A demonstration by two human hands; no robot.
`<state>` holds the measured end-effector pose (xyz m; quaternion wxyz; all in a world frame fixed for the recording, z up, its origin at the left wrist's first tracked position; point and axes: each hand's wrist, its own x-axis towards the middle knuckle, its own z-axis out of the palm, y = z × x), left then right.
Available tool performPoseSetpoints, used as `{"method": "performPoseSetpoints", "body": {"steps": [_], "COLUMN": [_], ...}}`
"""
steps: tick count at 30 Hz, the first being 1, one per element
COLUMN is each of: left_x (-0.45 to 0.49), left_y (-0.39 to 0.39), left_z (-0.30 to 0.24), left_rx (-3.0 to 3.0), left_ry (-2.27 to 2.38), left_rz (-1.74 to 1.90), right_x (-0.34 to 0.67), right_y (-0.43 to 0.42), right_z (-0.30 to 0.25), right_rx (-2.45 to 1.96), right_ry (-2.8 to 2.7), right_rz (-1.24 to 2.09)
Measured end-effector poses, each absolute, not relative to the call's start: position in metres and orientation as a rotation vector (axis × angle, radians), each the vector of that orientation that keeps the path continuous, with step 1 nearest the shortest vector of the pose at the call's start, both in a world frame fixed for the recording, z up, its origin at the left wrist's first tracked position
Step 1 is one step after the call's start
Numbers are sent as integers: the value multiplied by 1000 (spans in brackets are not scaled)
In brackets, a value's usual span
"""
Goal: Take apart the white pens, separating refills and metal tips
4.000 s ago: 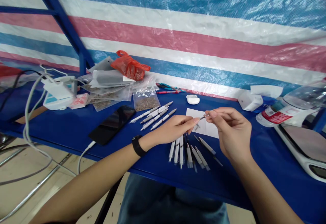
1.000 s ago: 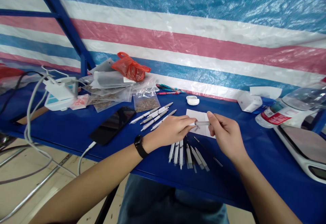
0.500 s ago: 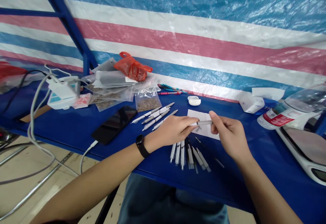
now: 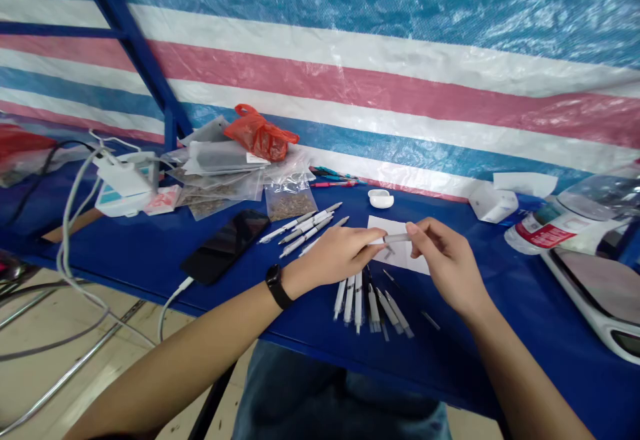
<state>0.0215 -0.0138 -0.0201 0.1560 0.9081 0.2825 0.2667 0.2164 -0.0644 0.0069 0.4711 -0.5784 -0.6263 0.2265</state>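
Note:
Both hands meet over the blue table (image 4: 150, 253). My left hand (image 4: 337, 253) and my right hand (image 4: 447, 263) pinch the two ends of one grey and white pen (image 4: 397, 238), held level just above a white paper sheet (image 4: 415, 261). Under the hands lies a row of several white pen parts (image 4: 367, 303). A thin dark refill (image 4: 430, 321) lies to their right. A bundle of several finished pens (image 4: 303, 225) rests left of my left hand. A black watch sits on my left wrist.
A black phone (image 4: 225, 245) on a white cable lies at left. Behind it are clear bags of small parts (image 4: 287, 203), a red plastic bag (image 4: 257, 135) and a white charger (image 4: 123, 180). A white scale (image 4: 595, 293) and a bottle (image 4: 555, 227) stand at right.
Four seconds ago my fingers held a small thin piece between them. Now both hands grip a pen barrel, held slightly lower over the paper.

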Motion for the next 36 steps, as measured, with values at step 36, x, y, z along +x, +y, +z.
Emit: {"method": "performPoseSetpoints", "body": {"steps": [36], "left_x": [21], "left_y": [-14], "left_z": [-23], "left_rx": [2860], "left_ry": [819], "left_rz": [815], "right_x": [209], "right_y": [-64], "right_z": [5], "right_rx": [-1452], "right_ry": [-1405], "right_rz": [770]}}
